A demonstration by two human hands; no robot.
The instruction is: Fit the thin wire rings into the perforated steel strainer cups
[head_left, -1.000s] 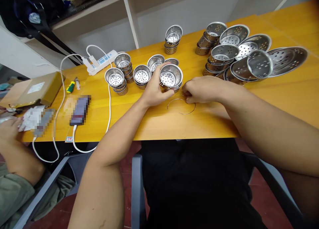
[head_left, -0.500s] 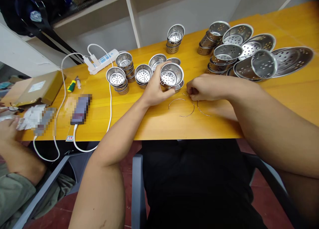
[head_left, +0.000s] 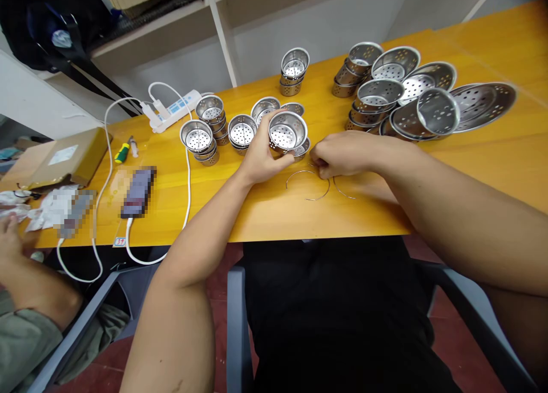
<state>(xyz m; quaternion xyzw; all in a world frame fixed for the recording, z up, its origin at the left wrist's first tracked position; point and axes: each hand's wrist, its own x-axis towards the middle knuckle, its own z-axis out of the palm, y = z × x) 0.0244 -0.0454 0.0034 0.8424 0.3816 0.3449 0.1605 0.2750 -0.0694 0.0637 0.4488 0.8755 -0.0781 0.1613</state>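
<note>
My left hand (head_left: 262,156) holds a perforated metal cup (head_left: 287,132) by its side, tilted so that its inside faces me. Just right of it, my right hand (head_left: 331,155) is closed low over the table beside thin curved wires (head_left: 329,189); what its fingers pinch, if anything, is too hidden to make out. Another curved wire (head_left: 295,175) lies left of that hand. More perforated cups (head_left: 242,132) stand behind and left of my left hand. A small cup (head_left: 302,149) shows partly between my hands.
Stacked cups (head_left: 379,96) and a wide perforated dish (head_left: 486,105) stand right. Left are cup stacks (head_left: 197,137), a power strip (head_left: 177,110), cables, a phone (head_left: 137,192), a screwdriver (head_left: 123,152) and a cardboard box (head_left: 71,156). Another person's hand (head_left: 9,239) is at far left.
The view has shifted slightly. My left hand still holds the cup, and my right hand stays closed near the wires. The other person's hand has moved left, partly out of view.
</note>
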